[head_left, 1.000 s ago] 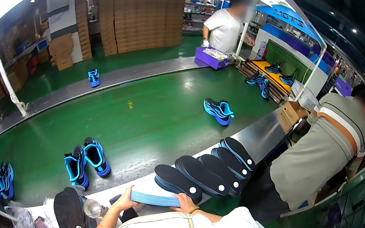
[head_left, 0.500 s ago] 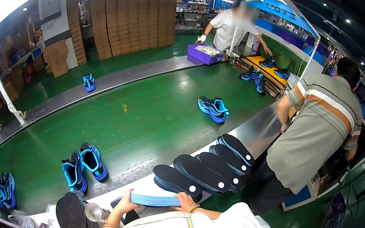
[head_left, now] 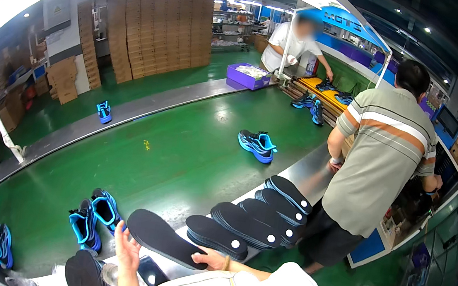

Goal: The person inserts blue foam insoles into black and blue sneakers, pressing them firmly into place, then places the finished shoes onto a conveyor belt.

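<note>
My right hand (head_left: 214, 259) grips one end of a stack of black insoles (head_left: 164, 237), thumb on top, its broad black face up. At the other end, my left hand (head_left: 128, 249) is open with its fingers raised, beside the stack; whether it touches cannot be made out. Several piles of black insoles (head_left: 215, 237), with round white stickers at one end, lie in a row to the right. Another insole pile (head_left: 80, 276) lies left of my left forearm. Between my arms is a dark flat phone-like object (head_left: 153, 272).
A pair of blue-black sneakers (head_left: 85, 228) stands on the green belt (head_left: 180, 153), with a single sneaker (head_left: 257, 145) farther off. A co-worker in a striped shirt (head_left: 383, 160) stands at right. Another person (head_left: 297, 43) reaches over shoes near a purple box (head_left: 247, 78).
The insole stack has turned from blue edge showing to black face up. My left hand has let go and opened. The view has shifted slightly; the far person's arm has moved from the box.
</note>
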The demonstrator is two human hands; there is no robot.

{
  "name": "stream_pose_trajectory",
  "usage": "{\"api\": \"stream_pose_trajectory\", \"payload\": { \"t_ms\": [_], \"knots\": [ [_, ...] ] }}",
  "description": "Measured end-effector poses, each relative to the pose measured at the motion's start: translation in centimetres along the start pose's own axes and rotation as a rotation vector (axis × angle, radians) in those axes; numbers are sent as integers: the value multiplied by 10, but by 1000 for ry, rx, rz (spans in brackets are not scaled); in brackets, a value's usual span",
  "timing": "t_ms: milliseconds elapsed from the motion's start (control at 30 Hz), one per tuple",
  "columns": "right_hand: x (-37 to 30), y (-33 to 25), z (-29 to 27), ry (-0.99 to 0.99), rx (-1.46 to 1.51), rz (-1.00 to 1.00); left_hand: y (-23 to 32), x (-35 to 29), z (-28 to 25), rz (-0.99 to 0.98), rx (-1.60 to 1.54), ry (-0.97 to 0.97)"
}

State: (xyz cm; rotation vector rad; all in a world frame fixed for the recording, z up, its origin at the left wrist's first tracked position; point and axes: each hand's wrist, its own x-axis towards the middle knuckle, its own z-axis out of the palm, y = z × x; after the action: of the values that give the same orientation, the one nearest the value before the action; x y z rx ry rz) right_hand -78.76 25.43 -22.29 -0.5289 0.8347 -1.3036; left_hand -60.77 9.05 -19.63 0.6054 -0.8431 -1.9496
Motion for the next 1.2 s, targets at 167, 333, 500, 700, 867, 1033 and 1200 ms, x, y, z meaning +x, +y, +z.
{"api": "stream_pose_trajectory", "payload": {
  "t_ms": [167, 333, 500, 700, 867, 1033, 1200],
  "knots": [
    [-8, -48, 5, -321, 544, -147, -18, -3, -11, -328, -309, 149],
    [8, -80, 1, -778, 603, -388, -58, -17, -37, -516, -423, 145],
    [-2, -58, -6, -681, 688, -178, -62, -14, -25, -523, -342, 32],
    [-11, -17, -26, 53, -396, 305, -60, -10, 14, -424, -482, 57],
    [-2, 0, -50, 7, -369, 335, -56, -16, 39, -320, -459, 106],
    [-7, -53, -40, -91, 190, -7, -55, 1, 7, -414, -616, 29],
    [1, -113, -30, -631, 578, -382, -64, -1, -7, -447, -597, -40]
  ]
}}
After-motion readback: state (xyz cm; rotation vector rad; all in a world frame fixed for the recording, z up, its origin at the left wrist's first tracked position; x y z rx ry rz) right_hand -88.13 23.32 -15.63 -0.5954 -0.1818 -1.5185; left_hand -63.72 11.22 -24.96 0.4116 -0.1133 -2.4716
